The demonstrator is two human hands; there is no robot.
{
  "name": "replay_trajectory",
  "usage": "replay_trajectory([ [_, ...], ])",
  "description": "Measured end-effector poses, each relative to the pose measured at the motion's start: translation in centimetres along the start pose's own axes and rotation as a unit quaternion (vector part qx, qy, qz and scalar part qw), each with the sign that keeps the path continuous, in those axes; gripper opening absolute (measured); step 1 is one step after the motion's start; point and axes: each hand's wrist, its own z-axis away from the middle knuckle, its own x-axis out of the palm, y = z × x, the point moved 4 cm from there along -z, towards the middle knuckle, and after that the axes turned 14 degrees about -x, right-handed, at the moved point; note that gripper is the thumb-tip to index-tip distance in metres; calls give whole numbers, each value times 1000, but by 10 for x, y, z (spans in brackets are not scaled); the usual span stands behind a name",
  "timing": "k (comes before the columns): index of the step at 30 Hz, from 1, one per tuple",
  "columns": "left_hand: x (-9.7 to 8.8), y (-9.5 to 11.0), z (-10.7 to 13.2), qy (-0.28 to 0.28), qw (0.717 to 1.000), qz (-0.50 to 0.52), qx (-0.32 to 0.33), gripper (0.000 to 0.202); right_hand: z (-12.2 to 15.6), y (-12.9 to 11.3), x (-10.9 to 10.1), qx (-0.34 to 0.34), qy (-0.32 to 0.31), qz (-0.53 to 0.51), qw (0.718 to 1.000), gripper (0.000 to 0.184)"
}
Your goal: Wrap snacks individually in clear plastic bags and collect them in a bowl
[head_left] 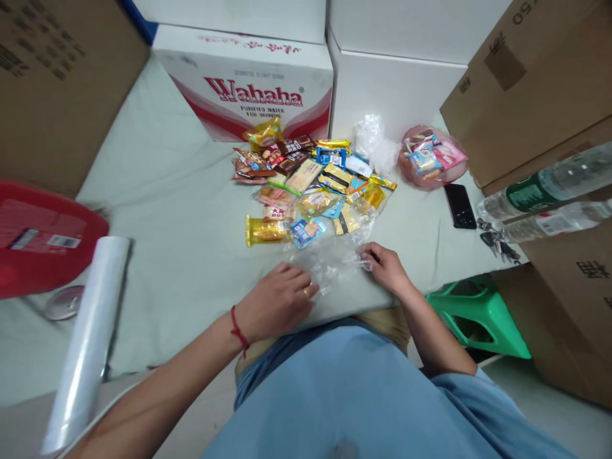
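Between my hands a crinkled clear plastic bag lies near the table's front edge. My right hand pinches its right side between thumb and fingers. My left hand, with a ring and a red wrist cord, is curled over the bag's left side; its fingertips are partly hidden. Just beyond lies a pile of wrapped snacks. Nearest the bag are a yellow-wrapped snack and a blue packet.
A Wahaha carton stands behind the pile. To the right are a pink bowl of snacks, a black phone, keys and plastic bottles. A plastic film roll and a red object lie left.
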Motion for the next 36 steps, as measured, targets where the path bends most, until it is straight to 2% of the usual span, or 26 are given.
replay_trajectory([
  [2,9,1,19,-31,997,52,-57,43,-3,4,-1,9,-29,-16,999,22],
  [5,19,-14,26,19,964,120,-235,49,-7,5,-2,11,-59,-36,998,27],
  [7,25,-23,22,43,938,104,-329,49,-10,4,-2,26,-60,-58,996,32],
  [9,32,-25,13,30,927,55,-371,50,-12,2,-1,61,-35,-96,993,41],
  [12,41,-17,2,-13,922,-1,-386,56,-12,-1,1,133,30,-171,976,66],
  [14,43,-12,0,-22,917,-23,-397,57,-11,-4,4,163,59,-207,963,77],
  [16,43,-10,1,-13,910,-35,-412,57,-10,-5,4,162,63,-193,966,72],
  [20,41,-16,5,22,902,-28,-430,56,0,3,-7,130,50,-82,987,47],
  [25,46,-22,10,78,900,41,-427,59,24,20,-38,158,48,-43,985,49],
  [27,48,-21,13,112,900,97,-409,59,29,12,-56,133,98,46,985,49],
  [29,48,-17,15,135,898,164,-384,58,31,-11,-67,59,169,170,969,41],
  [30,49,-15,16,141,896,197,-372,57,29,-25,-64,6,175,210,962,33],
  [31,49,-13,17,144,893,227,-360,56,26,-40,-54,-52,146,223,962,26],
  [33,50,-11,19,150,883,271,-351,52,19,-68,-15,-166,5,191,967,22],
  [34,50,-10,21,153,877,288,-353,51,17,-79,8,-209,-77,171,960,24],
  [36,51,-10,25,154,863,316,-363,48,14,-93,52,-252,-184,157,937,29],
])
